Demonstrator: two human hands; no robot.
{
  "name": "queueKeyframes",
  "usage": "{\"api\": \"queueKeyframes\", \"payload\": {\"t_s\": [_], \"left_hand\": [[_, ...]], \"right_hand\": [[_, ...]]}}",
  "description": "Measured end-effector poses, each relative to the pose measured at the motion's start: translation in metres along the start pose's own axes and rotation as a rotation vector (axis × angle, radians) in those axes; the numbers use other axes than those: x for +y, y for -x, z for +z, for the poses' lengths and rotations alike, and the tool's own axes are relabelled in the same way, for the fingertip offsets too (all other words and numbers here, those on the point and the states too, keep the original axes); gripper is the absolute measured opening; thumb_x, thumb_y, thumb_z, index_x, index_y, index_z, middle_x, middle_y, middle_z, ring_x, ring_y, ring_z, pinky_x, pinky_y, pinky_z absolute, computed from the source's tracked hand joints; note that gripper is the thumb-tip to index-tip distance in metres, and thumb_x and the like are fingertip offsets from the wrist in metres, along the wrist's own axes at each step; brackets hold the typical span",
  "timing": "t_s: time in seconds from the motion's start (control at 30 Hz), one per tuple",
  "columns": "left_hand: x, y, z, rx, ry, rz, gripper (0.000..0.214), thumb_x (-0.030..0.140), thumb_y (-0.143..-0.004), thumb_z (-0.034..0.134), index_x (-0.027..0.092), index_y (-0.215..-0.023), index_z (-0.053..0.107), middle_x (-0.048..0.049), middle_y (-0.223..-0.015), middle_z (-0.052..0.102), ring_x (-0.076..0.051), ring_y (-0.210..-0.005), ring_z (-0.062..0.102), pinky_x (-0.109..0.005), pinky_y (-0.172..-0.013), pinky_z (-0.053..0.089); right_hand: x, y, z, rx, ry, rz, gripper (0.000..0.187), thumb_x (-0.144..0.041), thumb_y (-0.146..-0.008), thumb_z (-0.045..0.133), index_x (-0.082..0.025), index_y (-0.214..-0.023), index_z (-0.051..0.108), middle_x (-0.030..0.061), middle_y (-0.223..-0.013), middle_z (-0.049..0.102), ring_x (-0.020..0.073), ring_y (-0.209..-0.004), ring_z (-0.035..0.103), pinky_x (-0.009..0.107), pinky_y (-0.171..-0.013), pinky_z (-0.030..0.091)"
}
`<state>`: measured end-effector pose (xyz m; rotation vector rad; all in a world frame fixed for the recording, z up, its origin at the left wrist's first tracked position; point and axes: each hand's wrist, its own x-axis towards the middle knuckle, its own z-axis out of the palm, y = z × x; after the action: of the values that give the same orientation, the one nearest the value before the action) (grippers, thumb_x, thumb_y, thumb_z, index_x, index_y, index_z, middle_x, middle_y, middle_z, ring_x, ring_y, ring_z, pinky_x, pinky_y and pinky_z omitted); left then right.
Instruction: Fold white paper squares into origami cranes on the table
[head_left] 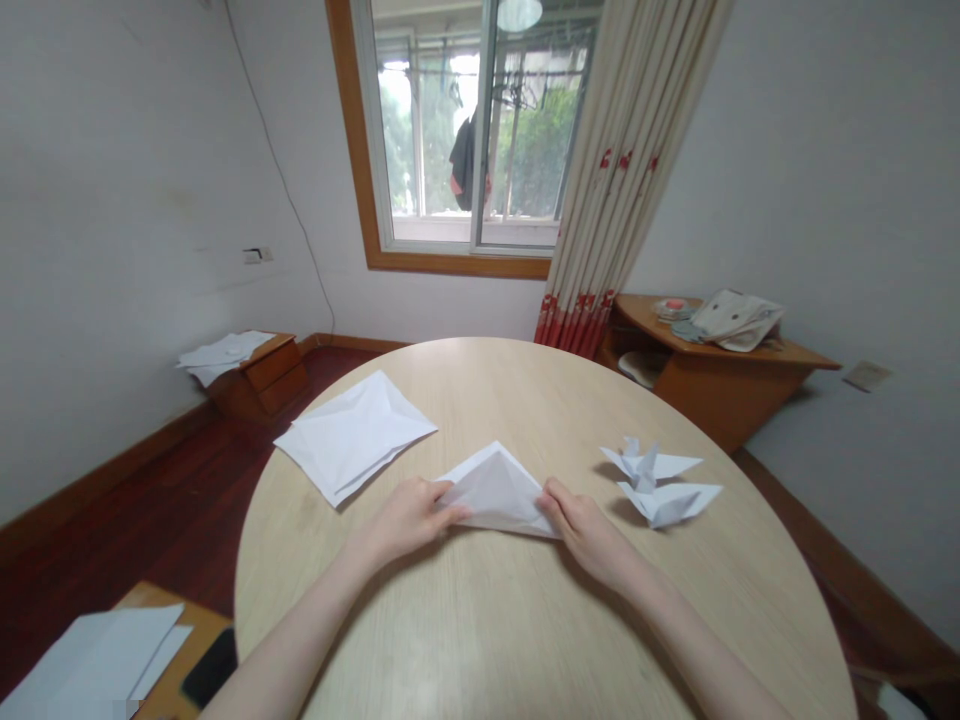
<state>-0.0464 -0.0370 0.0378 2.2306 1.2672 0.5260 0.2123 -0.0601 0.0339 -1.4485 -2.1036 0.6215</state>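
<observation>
A folded sheet of white paper, roughly a triangle with its peak pointing away from me, is held between both hands over the middle of the round table. My left hand pinches its left corner, thumb on the near face. At the right corner, my right hand is closed on the paper's edge. To the left lie creased white paper squares, stacked loosely. Two folded paper cranes stand close together at the right.
More white paper and a dark phone-like object lie on a low surface at lower left. A wooden cabinet bearing papers stands at back left. A corner desk with a cloth bag is beside the curtain.
</observation>
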Motion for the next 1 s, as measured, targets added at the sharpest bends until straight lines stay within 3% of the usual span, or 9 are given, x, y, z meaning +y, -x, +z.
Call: {"api": "queueKeyframes", "payload": {"t_s": [0.27, 0.5, 0.77, 0.9, 1.0], "left_hand": [[-0.002, -0.003, 0.011, 0.183, -0.211, -0.03, 0.028, 0.036, -0.096, 0.042, 0.02, -0.076, 0.054, -0.0005, -0.065, 0.062, -0.018, -0.062, 0.06, -0.024, -0.055, 0.029], [-0.002, -0.005, 0.015, 0.175, -0.349, -0.097, 0.022, 0.037, -0.097, 0.044, 0.02, -0.089, 0.056, -0.0041, -0.076, 0.07, -0.023, -0.073, 0.067, -0.025, -0.057, 0.034], [0.008, -0.005, 0.009, 0.137, -0.374, -0.144, 0.029, 0.042, -0.097, 0.041, 0.02, -0.11, 0.055, -0.0069, -0.089, 0.072, -0.027, -0.086, 0.069, -0.029, -0.064, 0.042], [0.01, -0.003, 0.009, 0.157, -0.391, -0.099, 0.039, 0.047, -0.095, 0.043, 0.019, -0.122, 0.051, -0.0086, -0.101, 0.071, -0.027, -0.093, 0.067, -0.031, -0.072, 0.046], [0.008, -0.003, 0.012, 0.255, -0.465, 0.029, 0.05, 0.047, -0.092, 0.048, 0.017, -0.132, 0.044, -0.0112, -0.12, 0.063, -0.027, -0.106, 0.06, -0.035, -0.084, 0.046]], "right_hand": [[0.01, -0.007, 0.01, 0.195, 0.04, -0.03, 0.035, -0.047, -0.095, 0.023, -0.026, -0.07, 0.035, -0.0011, -0.056, 0.051, 0.0179, -0.05, 0.052, 0.026, -0.05, 0.033], [0.023, -0.009, 0.022, 0.251, 0.253, -0.008, 0.042, -0.044, -0.098, 0.021, -0.023, -0.077, 0.05, 0.0032, -0.062, 0.063, 0.0211, -0.058, 0.063, 0.026, -0.05, 0.032], [0.024, -0.009, 0.027, 0.213, 0.391, 0.05, 0.033, -0.036, -0.099, 0.027, -0.021, -0.093, 0.057, 0.0046, -0.072, 0.071, 0.0226, -0.066, 0.068, 0.026, -0.051, 0.032], [0.02, -0.008, 0.027, 0.231, 0.392, 0.049, 0.029, -0.033, -0.098, 0.031, -0.022, -0.101, 0.057, 0.0035, -0.076, 0.072, 0.0221, -0.069, 0.069, 0.026, -0.052, 0.035], [0.018, -0.007, 0.027, 0.252, 0.409, 0.028, 0.029, -0.034, -0.097, 0.032, -0.022, -0.102, 0.059, 0.0037, -0.078, 0.073, 0.0219, -0.07, 0.069, 0.026, -0.053, 0.037]]}}
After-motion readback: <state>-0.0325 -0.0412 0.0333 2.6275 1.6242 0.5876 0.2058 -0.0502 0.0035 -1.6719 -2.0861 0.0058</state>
